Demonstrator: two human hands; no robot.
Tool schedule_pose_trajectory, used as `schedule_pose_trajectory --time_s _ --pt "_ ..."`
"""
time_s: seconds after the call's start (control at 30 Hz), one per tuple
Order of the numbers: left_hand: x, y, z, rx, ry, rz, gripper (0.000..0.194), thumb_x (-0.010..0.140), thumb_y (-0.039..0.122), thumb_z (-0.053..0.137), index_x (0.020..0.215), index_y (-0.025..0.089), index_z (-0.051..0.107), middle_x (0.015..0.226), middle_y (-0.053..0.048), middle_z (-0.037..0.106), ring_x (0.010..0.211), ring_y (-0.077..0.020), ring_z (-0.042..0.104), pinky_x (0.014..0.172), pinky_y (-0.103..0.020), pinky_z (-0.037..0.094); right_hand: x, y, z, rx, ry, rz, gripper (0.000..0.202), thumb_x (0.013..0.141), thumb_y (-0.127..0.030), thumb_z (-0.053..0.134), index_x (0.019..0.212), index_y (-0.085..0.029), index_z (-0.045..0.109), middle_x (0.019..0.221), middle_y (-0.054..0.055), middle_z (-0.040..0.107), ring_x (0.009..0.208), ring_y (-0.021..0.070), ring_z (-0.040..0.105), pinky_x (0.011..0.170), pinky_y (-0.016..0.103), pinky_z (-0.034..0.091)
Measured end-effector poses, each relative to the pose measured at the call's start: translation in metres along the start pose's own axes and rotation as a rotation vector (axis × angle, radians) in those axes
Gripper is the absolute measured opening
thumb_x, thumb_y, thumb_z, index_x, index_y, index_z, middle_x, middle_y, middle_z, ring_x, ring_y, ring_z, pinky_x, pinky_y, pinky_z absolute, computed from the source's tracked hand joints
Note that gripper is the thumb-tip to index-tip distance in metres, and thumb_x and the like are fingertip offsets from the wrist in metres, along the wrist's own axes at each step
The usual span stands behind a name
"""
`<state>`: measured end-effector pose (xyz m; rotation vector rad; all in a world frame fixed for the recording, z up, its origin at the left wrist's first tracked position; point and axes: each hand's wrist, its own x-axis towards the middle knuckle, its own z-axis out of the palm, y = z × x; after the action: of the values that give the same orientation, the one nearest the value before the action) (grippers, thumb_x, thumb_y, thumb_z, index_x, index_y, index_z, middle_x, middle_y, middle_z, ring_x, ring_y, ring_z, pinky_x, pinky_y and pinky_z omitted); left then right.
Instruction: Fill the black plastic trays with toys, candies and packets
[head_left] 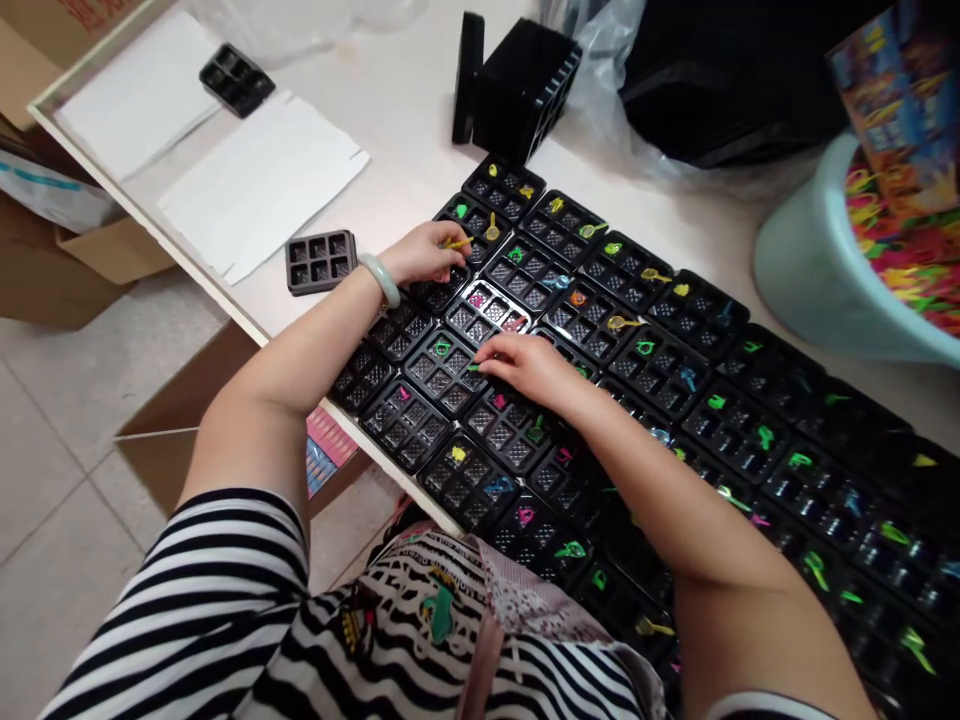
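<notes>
Black trays (405,425) lie in rows on the surface (401,120) beneath both hands. I see the left hand (439,250) pinched nearly closed on a yellow piece (459,243); the right hand (525,365) pinches a green piece (473,368), fingers together. Right of that hand, well apart, stands a pale blue bucket (795,250) of colourful pieces (892,255).

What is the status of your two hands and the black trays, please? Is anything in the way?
Left hand: holding yellow piece. Right hand: at green piece, grip unclear. Black trays: side by side, many holding small pieces. No obstruction seen.
</notes>
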<state>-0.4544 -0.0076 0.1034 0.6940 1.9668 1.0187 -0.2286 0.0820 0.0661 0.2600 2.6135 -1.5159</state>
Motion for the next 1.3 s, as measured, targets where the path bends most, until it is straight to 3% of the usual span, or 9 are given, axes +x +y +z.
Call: schedule_pose_trajectory --time_s 0.13,0.23,0.37,0.53,0.7,0.9,1.07,1.2,1.3 --pt "-0.005 0.000 0.003 -0.055 -0.037 0.013 0.013 0.088 0.001 0.064 0.092 0.013 0.063 0.082 -0.001 0.069 0.049 -0.0025 0.048 0.054 -0.017 0.038 -0.003 -0.007 0.006 -0.137 -0.058 -0.045 0.011 0.090 -0.013 0.069 0.093 -0.021 0.075 0.100 0.005 0.075 0.094 0.0202 0.068 0.090 0.036 0.050" --pt "-0.010 0.000 0.004 -0.155 -0.064 -0.004 0.011 0.089 0.003 0.066 0.091 0.013 0.061 0.078 -0.001 0.068 0.046 -0.0019 0.048 0.050 -0.016 0.035 0.011 -0.011 -0.006 -0.164 0.142 -0.057 0.012 0.093 -0.021 0.068 0.103 -0.022 0.075 0.107 0.007 0.073 0.093 0.0210 0.067 0.091 0.037 0.050" --pt "-0.016 -0.003 0.006 -0.345 -0.131 -0.012 0.015 0.089 0.010 0.071 0.096 0.014 0.059 0.070 0.000 0.065 0.041 -0.0037 0.049 0.042 -0.016 0.027 0.055 -0.010 -0.019 -0.110 0.401 -0.031 0.025 0.095 -0.034 0.067 0.117 -0.023 0.072 0.117 0.008 0.069 0.093 0.0222 0.065 0.089 0.039 0.051" --pt "-0.020 -0.011 0.009 -0.484 -0.110 -0.035 0.023 0.091 0.020 0.075 0.102 0.016 0.054 0.060 0.004 0.059 0.038 -0.0060 0.049 0.038 -0.016 0.022 0.098 -0.007 -0.011 -0.066 0.400 -0.036 0.014 0.092 -0.034 0.069 0.100 -0.022 0.073 0.104 0.006 0.069 0.093 0.0225 0.062 0.091 0.038 0.050" --pt "-0.022 -0.022 -0.003 -0.492 -0.012 -0.081 0.016 0.097 0.021 0.067 0.091 0.017 0.052 0.056 0.003 0.060 0.035 -0.0049 0.044 0.036 -0.017 0.022 0.099 -0.011 -0.008 -0.100 0.376 -0.033 0.007 0.090 -0.025 0.068 0.089 -0.020 0.073 0.099 0.005 0.068 0.090 0.0210 0.062 0.090 0.036 0.048" --pt "-0.033 -0.034 -0.027 -0.531 0.065 -0.096 0.020 0.093 0.012 0.068 0.088 0.018 0.050 0.066 0.000 0.068 0.041 -0.0051 0.052 0.036 -0.016 0.020 0.108 0.001 -0.016 -0.227 0.384 0.024 0.004 0.087 -0.021 0.068 0.087 -0.020 0.072 0.097 0.006 0.068 0.091 0.0231 0.063 0.090 0.037 0.048" --pt "-0.034 -0.036 -0.025 -0.602 0.088 -0.112 0.022 0.093 0.011 0.068 0.084 0.018 0.049 0.064 0.001 0.065 0.040 -0.0051 0.049 0.036 -0.018 0.019 0.118 0.010 -0.016 -0.310 0.397 0.040 0.008 0.084 -0.016 0.070 0.089 -0.021 0.073 0.102 0.008 0.068 0.098 0.0263 0.065 0.091 0.040 0.050" --pt "-0.041 -0.033 -0.013 -0.659 0.099 -0.063 0.021 0.096 0.013 0.065 0.084 0.019 0.048 0.069 0.001 0.066 0.042 -0.0043 0.050 0.037 -0.018 0.021 0.114 -0.006 -0.005 -0.048 0.398 0.009 0.008 0.086 -0.020 0.071 0.094 -0.021 0.070 0.103 0.007 0.071 0.096 0.0229 0.067 0.092 0.040 0.054" --pt "-0.056 -0.032 -0.002 -0.666 0.129 -0.011 0.020 0.097 0.018 0.065 0.087 0.019 0.048 0.070 0.003 0.064 0.042 -0.0034 0.050 0.037 -0.017 0.022 0.107 -0.025 0.014 0.389 0.233 0.130 0.009 0.091 -0.027 0.071 0.091 -0.020 0.065 0.090 0.003 0.073 0.080 0.0164 0.067 0.080 0.034 0.057"
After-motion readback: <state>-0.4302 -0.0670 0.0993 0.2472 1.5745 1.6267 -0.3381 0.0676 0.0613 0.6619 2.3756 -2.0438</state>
